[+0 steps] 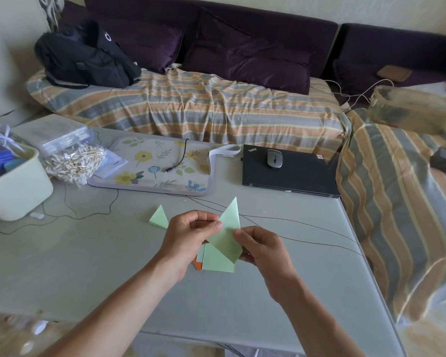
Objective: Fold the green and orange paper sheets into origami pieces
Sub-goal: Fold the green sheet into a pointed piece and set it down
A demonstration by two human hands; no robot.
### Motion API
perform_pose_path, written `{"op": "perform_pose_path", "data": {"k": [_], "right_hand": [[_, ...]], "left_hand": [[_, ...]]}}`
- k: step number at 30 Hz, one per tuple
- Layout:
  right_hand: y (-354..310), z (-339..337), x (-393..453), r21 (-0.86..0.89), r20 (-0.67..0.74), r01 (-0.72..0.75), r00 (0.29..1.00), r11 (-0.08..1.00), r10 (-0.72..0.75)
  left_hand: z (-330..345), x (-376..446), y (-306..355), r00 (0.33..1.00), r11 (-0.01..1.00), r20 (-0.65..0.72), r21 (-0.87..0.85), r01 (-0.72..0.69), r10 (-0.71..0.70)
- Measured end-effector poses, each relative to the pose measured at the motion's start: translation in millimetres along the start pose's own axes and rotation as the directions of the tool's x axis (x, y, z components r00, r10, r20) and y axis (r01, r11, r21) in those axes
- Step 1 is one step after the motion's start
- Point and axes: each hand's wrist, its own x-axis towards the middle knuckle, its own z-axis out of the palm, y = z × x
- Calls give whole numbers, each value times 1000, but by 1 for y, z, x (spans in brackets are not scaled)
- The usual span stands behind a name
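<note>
I hold a folded light-green paper piece above the table, one pointed corner up. My left hand pinches its left edge with thumb and fingers. My right hand pinches its right edge. Under my hands on the table lies a flat stack of green sheets, and an orange sheet peeks out from beneath it. A finished small green folded triangle rests on the table to the left of my left hand.
The grey table carries a closed black laptop with a mouse on it, a floral mat with a cable, a bag of cotton swabs and a pale bin. A striped sofa stands behind.
</note>
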Motion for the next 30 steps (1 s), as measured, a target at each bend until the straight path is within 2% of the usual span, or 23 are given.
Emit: {"op": "perform_pose_path", "data": {"k": [12, 20, 30], "right_hand": [[5, 0, 4, -108, -7, 53, 999, 993, -54], [2, -3, 13, -109, -114, 85, 989, 990, -98], [1, 7, 12, -116, -55, 82, 995, 990, -89]], "left_hand": [[0, 5, -2, 999, 996, -47, -86, 10, -14], [2, 7, -4, 995, 997, 77, -29, 70, -67], [-4, 3, -2, 988, 998, 137, 9, 64, -65]]}}
